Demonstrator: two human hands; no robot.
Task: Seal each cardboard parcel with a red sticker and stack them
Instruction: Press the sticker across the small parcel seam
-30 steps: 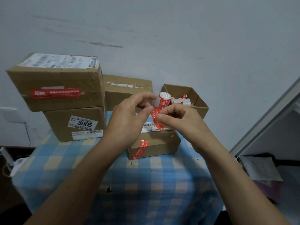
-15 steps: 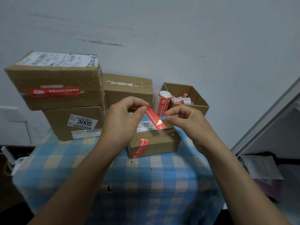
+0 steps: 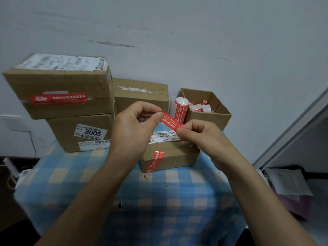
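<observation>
A red sticker strip (image 3: 171, 121) is stretched between my two hands above the small cardboard parcel (image 3: 174, 157). My left hand (image 3: 134, 125) pinches its upper left end, and my right hand (image 3: 198, 135) pinches its lower right end. The small parcel carries a white label on top and one red sticker (image 3: 154, 161) over its front left edge. At the left, a big parcel with a red sticker (image 3: 58, 89) sits on the parcel marked 3005 (image 3: 79, 134). Another parcel (image 3: 142, 95) stands behind my hands.
A roll of red stickers (image 3: 181, 110) stands beside an open small box (image 3: 209, 118) holding scraps and backing paper, at the back right. The table has a blue checked cloth (image 3: 124, 192). A white shelf edge (image 3: 292, 130) and papers (image 3: 287, 181) lie to the right.
The sticker, first bunched between my close-set fingers, has been pulled out straight as my hands moved apart. Both hands sank slightly toward the small parcel.
</observation>
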